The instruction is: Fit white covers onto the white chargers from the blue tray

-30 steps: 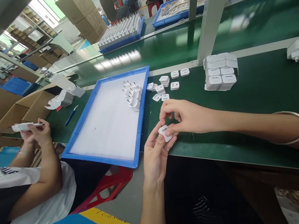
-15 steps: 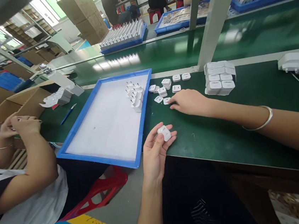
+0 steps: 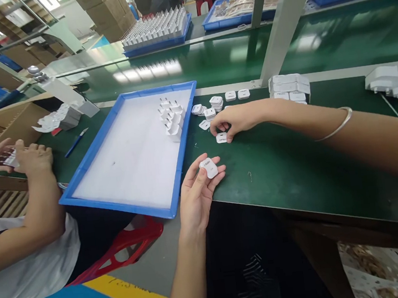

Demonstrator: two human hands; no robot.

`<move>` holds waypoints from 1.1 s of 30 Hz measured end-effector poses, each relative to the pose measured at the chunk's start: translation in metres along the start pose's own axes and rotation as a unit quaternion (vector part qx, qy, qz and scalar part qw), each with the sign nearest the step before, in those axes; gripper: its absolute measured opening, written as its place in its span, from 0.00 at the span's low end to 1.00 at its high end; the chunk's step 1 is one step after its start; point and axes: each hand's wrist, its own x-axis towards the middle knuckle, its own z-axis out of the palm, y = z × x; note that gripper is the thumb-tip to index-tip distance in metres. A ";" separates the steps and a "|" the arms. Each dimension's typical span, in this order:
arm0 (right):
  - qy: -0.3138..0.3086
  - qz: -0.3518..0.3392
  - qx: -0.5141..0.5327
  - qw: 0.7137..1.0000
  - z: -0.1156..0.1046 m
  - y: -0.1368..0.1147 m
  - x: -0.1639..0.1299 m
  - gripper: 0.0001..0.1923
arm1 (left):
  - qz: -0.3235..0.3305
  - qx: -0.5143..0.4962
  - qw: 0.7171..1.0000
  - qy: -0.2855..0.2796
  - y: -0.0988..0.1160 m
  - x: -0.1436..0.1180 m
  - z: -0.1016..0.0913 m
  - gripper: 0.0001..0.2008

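My left hand (image 3: 195,197) is raised over the table's front edge, palm up. Between its thumb and fingers sits a small white square plastic cover (image 3: 209,168) with dark print. My right hand (image 3: 240,117) reaches down to the green table, thumb and fingertips at the edges of a flat white printed cover plate (image 3: 221,138). Beside its fingers lie a single loose cover plate (image 3: 204,125) and short stacks of cover plates (image 3: 216,101). Two more plates (image 3: 230,96) rest farther back. My right wrist partly hides a neat block of stacked white pieces (image 3: 289,84).
A blue-rimmed tray (image 3: 174,199) with white lining stands at left, with several white pronged plug housings (image 3: 172,118) at its right side. White adapters (image 3: 387,79) lie at far right. A metal post (image 3: 280,26) rises behind. A co-worker's hands (image 3: 32,159) work beyond a blue pen (image 3: 76,143).
My right hand has drawn the printed cover plate slightly nearer, away from the loose plate, with fingers now bent around it. My left hand still holds its cover. The whole view has shifted a little.
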 end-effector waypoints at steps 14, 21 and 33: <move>0.092 0.073 0.182 0.976 0.006 -0.035 -0.041 0.06 | 0.066 0.013 0.998 0.019 -0.008 0.001 0.009 0.14; 0.119 -0.006 0.495 0.861 0.034 -0.062 -0.044 0.09 | 0.010 -0.019 1.000 -0.020 -0.005 0.005 0.006 0.15; 0.191 0.072 0.153 0.967 0.026 -0.053 -0.007 0.10 | -0.025 -0.077 0.996 -0.023 0.001 0.012 0.001 0.15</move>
